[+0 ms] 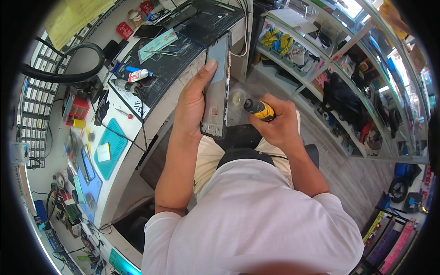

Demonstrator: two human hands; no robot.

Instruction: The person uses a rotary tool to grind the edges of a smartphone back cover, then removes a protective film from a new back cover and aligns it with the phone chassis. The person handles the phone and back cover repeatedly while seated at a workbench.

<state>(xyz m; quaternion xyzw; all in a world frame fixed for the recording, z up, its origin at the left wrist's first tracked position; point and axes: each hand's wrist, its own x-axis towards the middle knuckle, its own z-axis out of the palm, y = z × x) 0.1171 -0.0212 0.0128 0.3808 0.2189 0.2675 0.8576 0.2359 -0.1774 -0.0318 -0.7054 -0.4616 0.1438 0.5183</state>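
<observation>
My left hand (189, 105) grips an opened phone frame (215, 98) by its long edge, thumb lying along the inner face. The frame is held up on end beyond the bench's front edge, over my lap. In my right hand (283, 120) is a small yellow and black rotary tool (261, 110), wrapped by the fingers. A blurred, round pale tip (237, 98) sits at the tool's end, close to the frame's right edge. Whether the tip touches the edge I cannot tell.
On the bench at left lie a black work mat (183, 50), a white tube (137, 75), a teal mat (112, 142) and a thick black cable loop (98, 52). A glass display cabinet (316, 59) stands at right, above a grey wood-look floor (327, 137).
</observation>
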